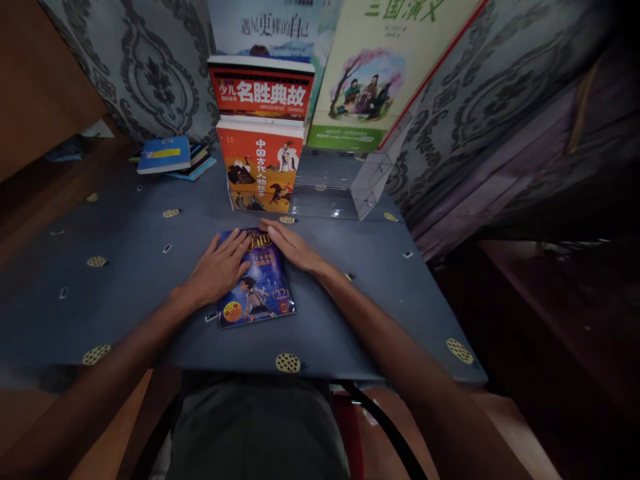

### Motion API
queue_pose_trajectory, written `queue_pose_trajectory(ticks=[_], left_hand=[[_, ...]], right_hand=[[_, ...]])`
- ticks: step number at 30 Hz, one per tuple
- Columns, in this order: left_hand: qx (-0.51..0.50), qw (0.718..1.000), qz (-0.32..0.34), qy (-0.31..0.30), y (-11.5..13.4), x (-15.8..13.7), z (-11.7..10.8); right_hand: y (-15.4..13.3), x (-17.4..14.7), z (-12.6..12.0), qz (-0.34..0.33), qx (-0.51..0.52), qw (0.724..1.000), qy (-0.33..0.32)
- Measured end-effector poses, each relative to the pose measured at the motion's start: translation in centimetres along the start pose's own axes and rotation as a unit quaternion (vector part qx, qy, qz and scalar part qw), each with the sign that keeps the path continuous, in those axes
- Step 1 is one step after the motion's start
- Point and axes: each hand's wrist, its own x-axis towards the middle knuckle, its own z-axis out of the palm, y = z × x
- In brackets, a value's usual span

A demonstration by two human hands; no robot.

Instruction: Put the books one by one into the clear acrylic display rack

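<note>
A blue book [257, 290] with a cartoon figure and the number 22 on its cover lies flat on the table, near its front. My left hand [220, 267] rests flat on the upper left of this cover, fingers spread. Along the book's top right corner lies my right hand [290, 245], its fingers stretched out and touching the edge. Neither hand grips anything. Just behind the hands, an orange book [263, 170] stands upright in a clear acrylic rack [345, 200].
Behind the orange book stand a red book [263, 93], a pale blue book [275, 30] and a tall green-and-cream book [383, 80]. A small pile of books, topped by a blue one [165, 155], lies at the back left. Pineapple-print cloth [135, 293] covers the table; patterned curtains hang behind.
</note>
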Motion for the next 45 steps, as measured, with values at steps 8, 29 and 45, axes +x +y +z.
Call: queue_pose_trajectory(ticks=[8, 29, 45], left_hand=[[-0.027, 0.981, 0.170, -0.091, 6.3, -0.9, -0.4], [-0.259, 0.902, 0.273, 0.209, 9.2, -5.6, -3.0], [-0.154, 0.966, -0.158, 0.135, 1.3, -5.0, 0.9]], right_hand=[[-0.4, -0.2, -0.2, 0.013, 0.024, 1.000, -0.012], [-4.8, -5.9, 4.9, -0.148, -0.348, 0.920, -0.103], [-4.2, -11.0, 3.1, -0.011, -0.257, 0.966, -0.015]])
